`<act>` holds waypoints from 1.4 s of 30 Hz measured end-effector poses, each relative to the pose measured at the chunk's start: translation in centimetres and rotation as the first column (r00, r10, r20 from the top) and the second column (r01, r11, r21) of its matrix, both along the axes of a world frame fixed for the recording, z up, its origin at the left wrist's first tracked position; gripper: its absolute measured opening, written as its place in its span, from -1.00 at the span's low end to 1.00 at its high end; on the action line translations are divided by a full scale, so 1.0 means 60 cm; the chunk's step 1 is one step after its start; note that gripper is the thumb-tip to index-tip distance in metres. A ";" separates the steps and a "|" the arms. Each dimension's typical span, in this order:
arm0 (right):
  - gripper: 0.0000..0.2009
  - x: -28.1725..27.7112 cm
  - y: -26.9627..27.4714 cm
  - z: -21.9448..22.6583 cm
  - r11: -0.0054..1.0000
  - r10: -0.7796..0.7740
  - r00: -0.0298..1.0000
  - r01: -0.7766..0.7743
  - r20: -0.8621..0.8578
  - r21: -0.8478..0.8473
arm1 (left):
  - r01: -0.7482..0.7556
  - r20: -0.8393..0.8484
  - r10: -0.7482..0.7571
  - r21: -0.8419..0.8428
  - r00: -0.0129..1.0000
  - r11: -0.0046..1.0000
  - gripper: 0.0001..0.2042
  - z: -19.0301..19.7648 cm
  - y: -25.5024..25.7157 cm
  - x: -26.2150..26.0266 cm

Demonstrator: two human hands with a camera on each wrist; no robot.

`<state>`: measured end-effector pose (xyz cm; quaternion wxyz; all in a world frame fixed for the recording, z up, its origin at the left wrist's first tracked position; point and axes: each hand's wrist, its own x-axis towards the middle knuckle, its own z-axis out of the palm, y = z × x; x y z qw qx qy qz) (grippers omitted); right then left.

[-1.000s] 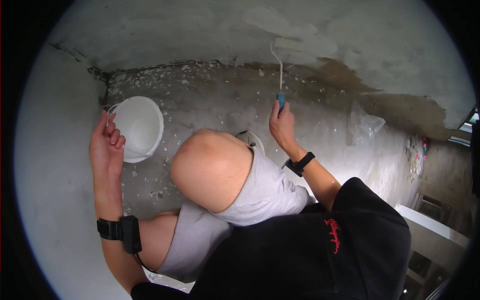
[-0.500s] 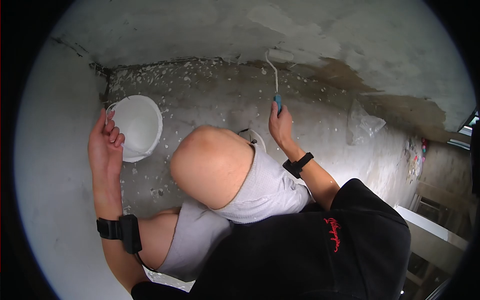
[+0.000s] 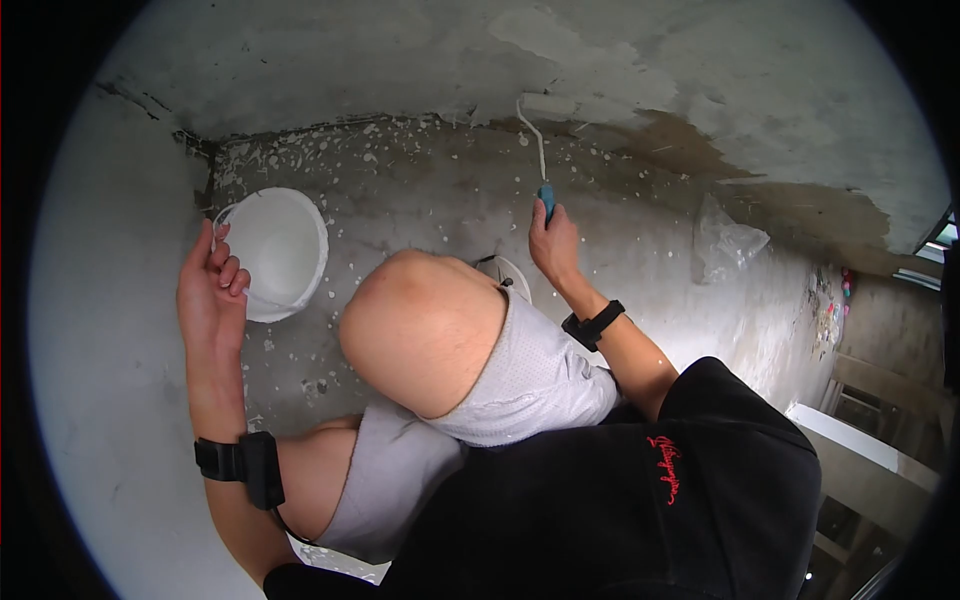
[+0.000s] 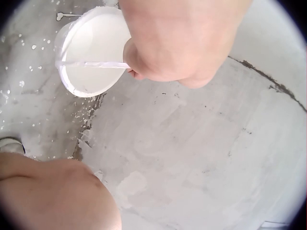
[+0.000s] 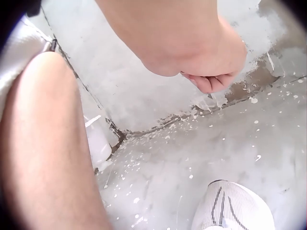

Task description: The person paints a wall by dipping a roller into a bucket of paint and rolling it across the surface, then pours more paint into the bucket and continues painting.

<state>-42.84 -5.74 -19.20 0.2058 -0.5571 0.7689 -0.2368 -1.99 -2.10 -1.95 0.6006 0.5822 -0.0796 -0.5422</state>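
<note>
In the head view my right hand (image 3: 555, 243) grips the blue handle of a paint roller (image 3: 546, 197). Its white bent wire frame runs up to a pale roller sleeve (image 3: 549, 105), which lies against the lower wall beside a brown bare patch. My left hand (image 3: 212, 285) holds the handle of a white bucket (image 3: 285, 255), fingers curled. The left wrist view shows the white bucket handle (image 4: 103, 64) crossing the mouth and running into that hand. White paint coats the bucket's inside. The right wrist view shows curled fingers, with the roller mostly hidden behind the hand.
White splatters cover the grey floor (image 3: 420, 190). My bent knee (image 3: 425, 335) rises between the hands, and a white shoe (image 3: 508, 278) shows behind it. A clear plastic bag (image 3: 730, 245) lies at right by the wall. Another wall (image 3: 110, 300) stands close on the left.
The roller has moved down the wall toward the floor, then slightly left, with the right hand shifting left. The left hand and bucket have stayed nearly in place.
</note>
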 end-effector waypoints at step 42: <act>-0.52 0.030 -0.086 -0.107 0.973 -0.119 0.951 0.055 0.284 0.223 | 0.003 0.007 -0.003 -0.008 1.000 1.000 -0.72 0.003 0.003 0.001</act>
